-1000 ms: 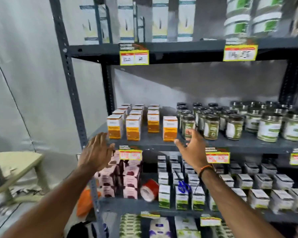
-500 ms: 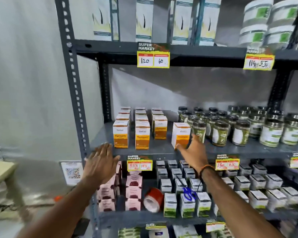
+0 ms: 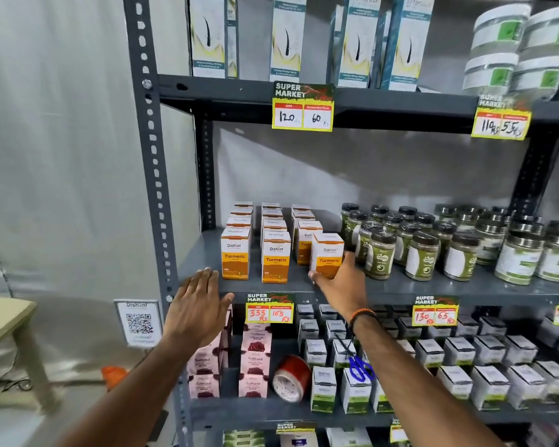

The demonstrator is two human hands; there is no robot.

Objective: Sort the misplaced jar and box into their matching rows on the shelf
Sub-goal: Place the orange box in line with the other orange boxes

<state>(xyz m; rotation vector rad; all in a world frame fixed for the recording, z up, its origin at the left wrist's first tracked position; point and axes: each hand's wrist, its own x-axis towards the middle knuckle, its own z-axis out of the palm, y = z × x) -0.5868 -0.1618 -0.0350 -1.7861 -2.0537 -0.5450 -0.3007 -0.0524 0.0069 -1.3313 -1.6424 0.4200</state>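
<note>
A white-and-orange turmeric box (image 3: 327, 253) stands apart, right of three rows of like boxes (image 3: 273, 250) on the middle shelf (image 3: 433, 287), close to the jars. My right hand (image 3: 341, 282) wraps its lower part, thumb at the left base, fingers up the right side. Just right of it stands a dark-lidded jar of green powder (image 3: 381, 254), in front of rows of similar jars (image 3: 426, 246). My left hand (image 3: 197, 306) hovers open, fingers spread, before the shelf's front edge, holding nothing.
Silver-lidded jars (image 3: 523, 256) fill the shelf's right end. Below are pink boxes (image 3: 254, 362), a red tape roll (image 3: 291, 377), blue scissors (image 3: 360, 367) and white-green boxes (image 3: 459, 366). Tall cartons (image 3: 286, 37) stand above. A grey upright post (image 3: 152, 162) borders the left; a chair (image 3: 4, 324) is further left.
The view has moved closer to the shelf. My right hand has gone from below the shelf edge up to the stray turmeric box and closed around it. My left hand stays open.
</note>
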